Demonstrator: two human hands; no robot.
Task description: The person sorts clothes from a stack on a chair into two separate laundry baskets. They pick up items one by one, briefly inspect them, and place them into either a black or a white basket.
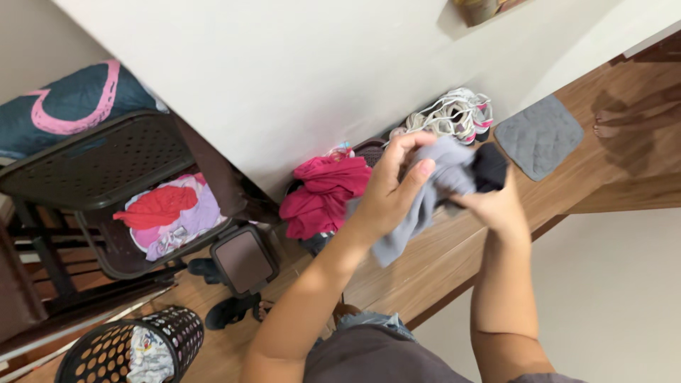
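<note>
I hold a grey garment [425, 202] up in front of me with both hands. My left hand [394, 186] grips its upper edge, thumb and fingers pinched on the cloth. My right hand [499, 203] grips the other side, where a black piece of cloth [490, 167] is bunched against the grey one. The grey cloth hangs down between my forearms. Below and behind it a pink garment [323, 195] lies heaped over a dark basket by the wall.
A dark laundry hamper [106, 170] with red and lilac clothes stands at left. A round black mesh basket [124, 351] sits on the wooden floor, a small black stool [242, 261] beside it. Sneakers [457, 113] and a grey mat [539, 136] lie along the wall.
</note>
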